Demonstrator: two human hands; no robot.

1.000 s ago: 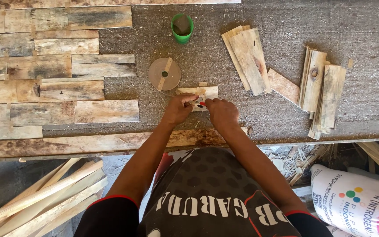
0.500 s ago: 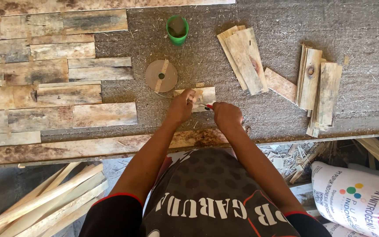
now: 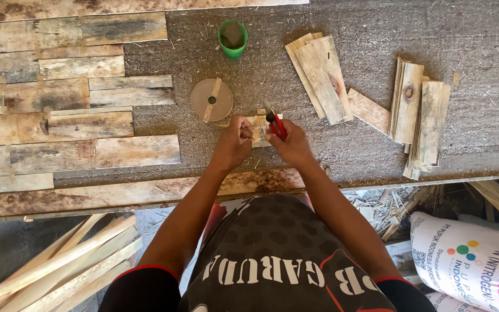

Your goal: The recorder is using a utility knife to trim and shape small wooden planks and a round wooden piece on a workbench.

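Far left of the small wood block (image 3: 259,128), a patchwork of weathered planks (image 3: 59,110) lies flat across the bench (image 3: 480,133), board against board. Nearer the block, just to its left, a round metal disc (image 3: 211,100) sits with a thin wood sliver (image 3: 212,99) laid across it, and up beyond the disc stands a green cup (image 3: 233,39), well apart from the block.

Now the left hand (image 3: 233,143): clenched around the block's left end, fingers curled over it, pinning it to the bench. The block itself lies near the bench's front edge, right between the two hands. The right hand (image 3: 289,144) touches the block's right end and is wrapped around a red-handled tool (image 3: 275,122), its dark tip poking up past the knuckles; what kind of tool, I cannot tell from here.

Right of the block, a fanned stack of pale slats (image 3: 320,78) lies at an angle. One loose offcut (image 3: 368,111) lies just beyond that, then another pile of short boards (image 3: 421,118) further right. Below the bench's edge, well right of the block, there is a white printed sack (image 3: 469,260); down at the far left, a bundle of long wood strips (image 3: 53,266).
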